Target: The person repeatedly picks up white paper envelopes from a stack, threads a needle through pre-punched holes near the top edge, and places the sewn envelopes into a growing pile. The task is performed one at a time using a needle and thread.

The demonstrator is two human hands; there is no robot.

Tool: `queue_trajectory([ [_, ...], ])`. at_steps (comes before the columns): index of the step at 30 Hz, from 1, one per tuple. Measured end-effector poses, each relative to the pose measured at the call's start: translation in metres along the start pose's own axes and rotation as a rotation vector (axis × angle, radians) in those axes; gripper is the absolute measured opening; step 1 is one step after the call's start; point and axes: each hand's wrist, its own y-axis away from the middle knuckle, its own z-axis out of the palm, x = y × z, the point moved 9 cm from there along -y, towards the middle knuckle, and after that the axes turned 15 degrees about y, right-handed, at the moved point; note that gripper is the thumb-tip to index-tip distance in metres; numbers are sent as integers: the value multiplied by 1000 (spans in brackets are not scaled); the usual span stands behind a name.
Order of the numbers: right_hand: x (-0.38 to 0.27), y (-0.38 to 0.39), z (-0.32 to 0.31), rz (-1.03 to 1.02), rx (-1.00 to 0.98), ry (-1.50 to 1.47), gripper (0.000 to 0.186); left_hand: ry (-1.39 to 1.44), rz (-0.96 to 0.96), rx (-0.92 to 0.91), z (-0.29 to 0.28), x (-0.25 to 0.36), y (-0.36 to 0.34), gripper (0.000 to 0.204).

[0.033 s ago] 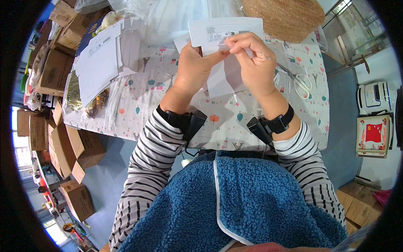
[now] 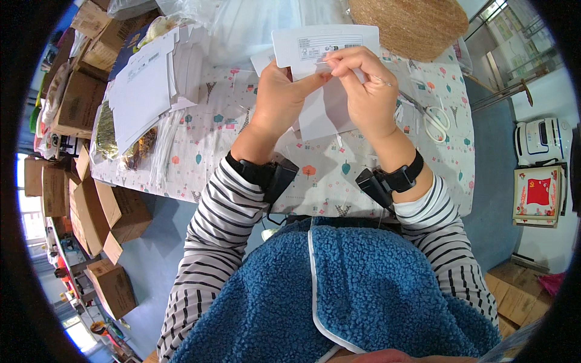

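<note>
A white card (image 2: 330, 37) with a printed label and barcode stands at the far middle of the table, its face toward me. My left hand (image 2: 279, 97) is closed on the card's lower left part, the thumb stretched right across its front. Beside it my right hand (image 2: 370, 91) pinches thumb and forefinger together in front of the label. A thin pale line shows at those fingertips, too fine to name. Both hands nearly meet at the thumb tips. More white card hangs below and between them, partly hidden by the hands.
A stack of white cards (image 2: 142, 85) lies on the left of the patterned tablecloth (image 2: 254, 181), with thin clear strips (image 2: 163, 148) beside it. White-handled scissors (image 2: 436, 124) lie to the right. A woven straw item (image 2: 411, 27) and clear plastic bags (image 2: 248, 30) fill the far edge. Cardboard boxes (image 2: 124, 212) stand left.
</note>
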Motion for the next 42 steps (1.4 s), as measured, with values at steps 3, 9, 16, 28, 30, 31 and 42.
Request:
queue_trajectory([
  [3,3,0,1,11,17,-11,15,52,33,10,2,2,0,27],
  [9,1,0,6,-33,-8,34,14,50,52,25,2,4,1,28],
  [16,-2,-2,5,-60,25,92,15,28,52,59,-1,3,2,30],
  [28,-32,-7,3,-265,40,408,18,-39,154,63,3,15,6,35],
  [30,-38,-7,4,-308,28,458,17,-51,105,70,4,14,8,36],
  [31,-44,-7,5,-356,32,490,17,-47,100,57,6,14,9,36],
  [42,-24,-5,-2,-205,94,295,21,29,71,68,2,13,5,33],
])
